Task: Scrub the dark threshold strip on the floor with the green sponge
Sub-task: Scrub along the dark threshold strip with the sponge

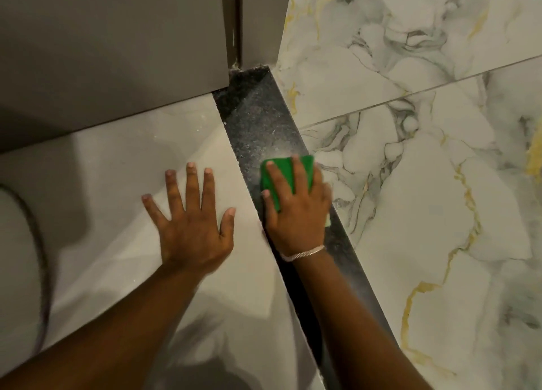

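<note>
A dark speckled threshold strip [258, 119] runs diagonally across the floor from the door frame at the top toward the bottom right. The green sponge [283, 174] lies flat on the strip about halfway along it. My right hand [296, 210] presses down on the sponge with fingers spread over its top; a thin bracelet circles that wrist. My left hand [192, 216] rests flat with fingers apart on the pale tile left of the strip, holding nothing. The strip's near part is partly hidden by my right forearm.
A grey door [111, 46] and door frame [261, 22] stand at the top, meeting the strip's far end. Marble-patterned tiles with grey and gold veins [425, 169] lie right of the strip. A dark hose or cord [41, 248] curves along the left edge.
</note>
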